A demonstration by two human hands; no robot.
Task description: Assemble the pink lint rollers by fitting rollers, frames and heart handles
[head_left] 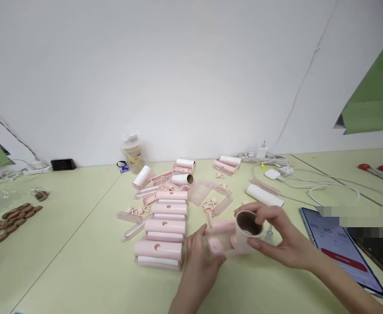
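Note:
My right hand [288, 242] pinches a white sticky-paper roll [241, 237] between thumb and fingers, its brown cardboard core facing up toward me. Beneath and left of it lies a pink, see-through roller case [222, 233], and my left hand [200, 257] grips its left end. Round pink parts show inside the case. The roll overlaps the case's right end; whether they touch is hard to tell. Left of my left hand, several assembled pink lint rollers [159, 247] stand in a column, each with white paper showing below a pink cover.
Loose pink frames, covers [211, 192] and white rolls [265, 195] lie behind my hands. A phone with a timer screen [342, 250] lies at right, near white cables [329, 185]. A bagged cup [133, 155] stands by the wall; brown oval pieces [18, 216] lie at left.

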